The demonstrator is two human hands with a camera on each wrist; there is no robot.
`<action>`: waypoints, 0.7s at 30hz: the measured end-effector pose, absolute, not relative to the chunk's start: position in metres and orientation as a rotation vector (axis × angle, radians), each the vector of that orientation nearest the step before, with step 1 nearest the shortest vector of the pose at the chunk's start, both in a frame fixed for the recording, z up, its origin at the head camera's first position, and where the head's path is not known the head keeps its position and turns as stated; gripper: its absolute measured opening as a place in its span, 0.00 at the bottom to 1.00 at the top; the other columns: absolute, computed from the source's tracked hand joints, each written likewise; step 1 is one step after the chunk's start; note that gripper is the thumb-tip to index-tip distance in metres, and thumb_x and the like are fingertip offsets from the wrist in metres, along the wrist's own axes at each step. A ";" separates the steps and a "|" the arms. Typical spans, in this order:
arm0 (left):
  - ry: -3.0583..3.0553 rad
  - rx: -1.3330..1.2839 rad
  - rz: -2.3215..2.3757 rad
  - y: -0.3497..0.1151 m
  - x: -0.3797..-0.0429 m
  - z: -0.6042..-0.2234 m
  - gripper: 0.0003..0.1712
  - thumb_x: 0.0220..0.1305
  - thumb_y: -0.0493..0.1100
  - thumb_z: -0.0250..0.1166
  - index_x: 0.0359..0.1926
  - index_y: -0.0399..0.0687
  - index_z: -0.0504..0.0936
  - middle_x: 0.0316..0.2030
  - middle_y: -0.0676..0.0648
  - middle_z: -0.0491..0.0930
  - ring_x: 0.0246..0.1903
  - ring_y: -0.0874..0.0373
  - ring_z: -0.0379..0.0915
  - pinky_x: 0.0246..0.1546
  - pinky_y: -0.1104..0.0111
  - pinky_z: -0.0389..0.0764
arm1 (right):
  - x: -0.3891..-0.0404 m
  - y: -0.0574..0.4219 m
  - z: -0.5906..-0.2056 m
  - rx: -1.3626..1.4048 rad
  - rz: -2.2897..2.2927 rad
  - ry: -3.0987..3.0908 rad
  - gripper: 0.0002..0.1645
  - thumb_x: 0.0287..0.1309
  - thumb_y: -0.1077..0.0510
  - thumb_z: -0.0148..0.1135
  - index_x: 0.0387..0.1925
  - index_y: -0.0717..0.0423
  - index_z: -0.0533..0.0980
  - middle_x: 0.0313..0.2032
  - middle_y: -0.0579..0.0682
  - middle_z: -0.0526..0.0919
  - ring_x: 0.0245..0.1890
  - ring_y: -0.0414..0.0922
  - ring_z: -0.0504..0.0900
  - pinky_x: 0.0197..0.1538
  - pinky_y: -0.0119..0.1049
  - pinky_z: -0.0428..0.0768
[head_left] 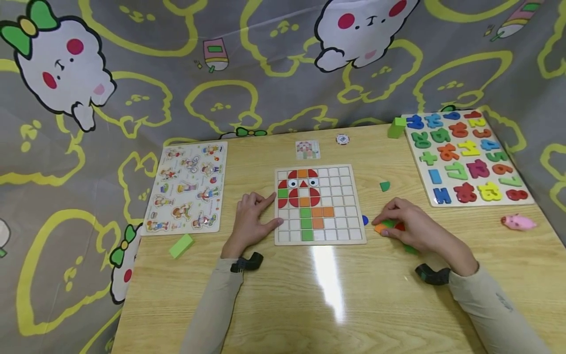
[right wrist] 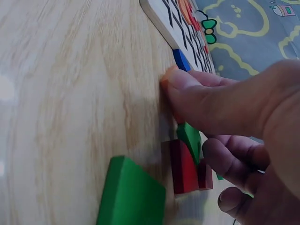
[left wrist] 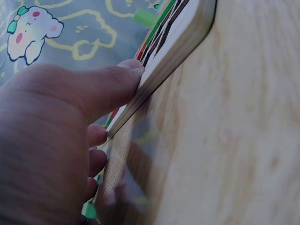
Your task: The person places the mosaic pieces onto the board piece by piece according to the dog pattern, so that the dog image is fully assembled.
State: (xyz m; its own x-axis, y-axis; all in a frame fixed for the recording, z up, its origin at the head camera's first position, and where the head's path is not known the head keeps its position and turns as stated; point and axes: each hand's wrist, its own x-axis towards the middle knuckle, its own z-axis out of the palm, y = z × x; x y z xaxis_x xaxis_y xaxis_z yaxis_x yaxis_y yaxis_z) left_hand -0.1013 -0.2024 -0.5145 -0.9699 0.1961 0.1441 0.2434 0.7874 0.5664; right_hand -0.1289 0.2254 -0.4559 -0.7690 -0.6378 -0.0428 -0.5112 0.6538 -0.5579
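Observation:
A square wooden grid board (head_left: pixel 352 223) lies mid-table, with red, orange and green pieces forming a figure and two round eyes. My left hand (head_left: pixel 251 222) rests at its left edge, thumb (left wrist: pixel 117 84) and index finger touching the rim. To the right of the board, my right hand (head_left: pixel 411 223) pinches an orange block (right wrist: pixel 166 79) between thumb and fingers, low over the table. A blue piece (right wrist: pixel 181 60) lies against the board's right edge. Under and beside the right hand are red blocks (right wrist: pixel 183 168), a green piece (right wrist: pixel 189 139) and a larger green block (right wrist: pixel 131 194).
Behind the board lie a small picture card (head_left: pixel 307 149) and a round chip (head_left: pixel 342 140). A picture puzzle (head_left: pixel 221 196) is at left, a number puzzle (head_left: pixel 420 172) at right. Light green blocks (head_left: pixel 181 246), a green quarter piece (head_left: pixel 385 186) and a pink pig (head_left: pixel 519 222) also lie around.

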 end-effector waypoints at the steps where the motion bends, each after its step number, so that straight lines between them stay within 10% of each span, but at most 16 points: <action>1: -2.900 -0.358 -0.927 -0.202 -0.101 -0.515 0.42 0.56 0.65 0.68 0.70 0.59 0.71 0.46 0.49 0.69 0.42 0.53 0.58 0.46 0.59 0.58 | -0.129 0.225 -0.457 -0.933 -0.780 2.644 0.14 0.52 0.59 0.75 0.42 0.43 0.86 0.42 0.44 0.77 0.42 0.42 0.74 0.43 0.38 0.72; 21: -2.885 -0.368 -0.948 -0.201 -0.101 -0.513 0.42 0.56 0.64 0.69 0.70 0.58 0.71 0.45 0.48 0.68 0.42 0.52 0.57 0.44 0.59 0.57 | -0.143 0.182 -0.461 -0.861 -1.274 2.642 0.10 0.61 0.62 0.67 0.44 0.50 0.81 0.31 0.41 0.81 0.26 0.37 0.75 0.30 0.29 0.72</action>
State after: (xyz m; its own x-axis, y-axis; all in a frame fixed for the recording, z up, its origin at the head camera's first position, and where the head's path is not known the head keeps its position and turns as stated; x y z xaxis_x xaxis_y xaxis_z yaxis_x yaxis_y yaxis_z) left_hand -0.1008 -0.2014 -0.5135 -0.9677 0.2008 0.1522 0.2519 0.7794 0.5737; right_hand -0.1426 0.1816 -0.4615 -0.8380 -0.5212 0.1617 -0.4511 0.4949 -0.7427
